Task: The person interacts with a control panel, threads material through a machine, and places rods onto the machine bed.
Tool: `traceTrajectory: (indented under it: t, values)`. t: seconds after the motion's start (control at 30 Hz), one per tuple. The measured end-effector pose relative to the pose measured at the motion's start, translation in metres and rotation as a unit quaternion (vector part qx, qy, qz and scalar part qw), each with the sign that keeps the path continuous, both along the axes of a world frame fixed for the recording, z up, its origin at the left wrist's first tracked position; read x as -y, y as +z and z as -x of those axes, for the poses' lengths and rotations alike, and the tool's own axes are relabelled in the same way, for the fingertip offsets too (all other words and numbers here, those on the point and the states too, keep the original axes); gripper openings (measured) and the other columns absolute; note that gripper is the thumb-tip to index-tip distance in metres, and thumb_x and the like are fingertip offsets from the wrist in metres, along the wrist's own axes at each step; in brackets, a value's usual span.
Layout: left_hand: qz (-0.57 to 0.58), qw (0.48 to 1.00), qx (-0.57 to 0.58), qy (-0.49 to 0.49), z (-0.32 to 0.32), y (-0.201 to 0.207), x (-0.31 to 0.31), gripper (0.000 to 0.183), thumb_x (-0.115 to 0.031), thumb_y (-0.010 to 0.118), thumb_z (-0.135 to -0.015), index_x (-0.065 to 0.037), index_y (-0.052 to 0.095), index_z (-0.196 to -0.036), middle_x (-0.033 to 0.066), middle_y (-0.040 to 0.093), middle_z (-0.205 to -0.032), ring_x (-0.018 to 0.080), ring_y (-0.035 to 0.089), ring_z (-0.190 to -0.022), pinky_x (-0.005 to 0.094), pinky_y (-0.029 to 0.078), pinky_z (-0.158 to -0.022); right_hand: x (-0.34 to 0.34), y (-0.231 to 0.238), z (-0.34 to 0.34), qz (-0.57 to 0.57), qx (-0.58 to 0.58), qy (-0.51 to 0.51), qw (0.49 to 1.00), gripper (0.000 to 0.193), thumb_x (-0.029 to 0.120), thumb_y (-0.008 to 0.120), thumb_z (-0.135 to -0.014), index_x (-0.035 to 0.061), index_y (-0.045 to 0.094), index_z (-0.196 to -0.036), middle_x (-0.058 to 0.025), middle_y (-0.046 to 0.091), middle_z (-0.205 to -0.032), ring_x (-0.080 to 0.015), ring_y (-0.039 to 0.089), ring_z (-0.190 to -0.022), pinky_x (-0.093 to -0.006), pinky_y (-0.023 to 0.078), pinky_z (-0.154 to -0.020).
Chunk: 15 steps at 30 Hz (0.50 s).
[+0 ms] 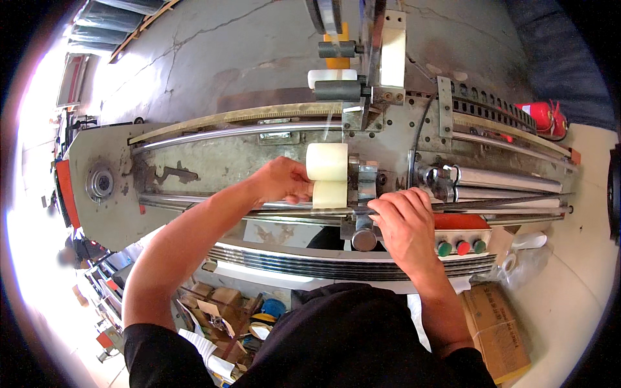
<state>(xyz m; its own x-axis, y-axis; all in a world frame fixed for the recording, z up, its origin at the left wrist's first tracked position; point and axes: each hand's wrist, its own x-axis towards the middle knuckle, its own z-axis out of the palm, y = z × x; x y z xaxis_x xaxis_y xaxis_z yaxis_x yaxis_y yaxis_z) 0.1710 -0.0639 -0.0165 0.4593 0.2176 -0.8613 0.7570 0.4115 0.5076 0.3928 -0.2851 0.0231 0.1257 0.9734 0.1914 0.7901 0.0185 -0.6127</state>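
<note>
Cracked grey floor [213, 58], smooth and slightly glossy, backs a long machine bed [239, 158] of painted metal, its surface scuffed and stained. Along it run a polished cylindrical rail [226, 137] and a yellowish strip [226, 117], both bowed by the lens. At the centre, two cream cylinders with a smooth, matt look, the upper roller [326, 161] and the lower roller [330, 196], sit one just beyond the other, left of a bright steel bracket [367, 181]. Left hand [283, 181]: fingers bent, at the left end of the lower roller (whether this grip is closed on it cannot be told). Right hand [407, 223]: fingers curled over a slender dark bar [491, 205], the firmness of the grip hidden by the knuckles. Just left of it projects a round-faced metal knob [364, 240]. Domed push buttons [462, 247], green, red and green, stand beneath a red housing [459, 222]; lower right lies a brown cardboard box [495, 323].
</note>
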Motion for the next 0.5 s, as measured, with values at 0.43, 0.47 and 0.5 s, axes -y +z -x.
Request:
traceTrajectory:
  t: [0.43,0.47,0.5]
  values:
    - [-0.094,0.991,-0.052,-0.076,-0.012,0.061,0.009,0.035,-0.036,0.077,-0.099,-0.002,0.073,-0.093,0.0017,0.070,-0.077,0.0076,0.061,-0.064,0.0238,0.049,-0.057,0.004,-0.007,-0.001,0.013,-0.010,0.005,1.000,0.030,0.007,0.084,-0.076,0.0086,0.072,-0.104,-0.0045,0.070,-0.101,-0.0279,0.064,-0.097,-0.0455,0.048,-0.097]
    - [-0.091,0.992,-0.056,-0.067,-0.015,0.065,0.010,0.036,-0.037,0.077,-0.099,-0.002,0.073,-0.092,0.0015,0.069,-0.076,0.0074,0.061,-0.064,0.0236,0.049,-0.057,0.004,-0.007,-0.002,0.012,-0.010,0.005,1.000,0.030,0.007,0.084,-0.076,0.0086,0.072,-0.104,-0.0045,0.070,-0.101,-0.0281,0.064,-0.097,-0.0456,0.048,-0.097]
    - [-0.085,0.993,-0.054,-0.053,-0.016,0.067,0.012,0.035,-0.036,0.077,-0.099,-0.002,0.073,-0.092,0.0015,0.069,-0.077,0.0075,0.062,-0.064,0.0236,0.050,-0.057,0.004,-0.007,-0.002,0.012,-0.012,0.005,1.000,0.030,0.007,0.084,-0.077,0.0086,0.072,-0.104,-0.0045,0.070,-0.101,-0.0282,0.064,-0.097,-0.0457,0.048,-0.097]
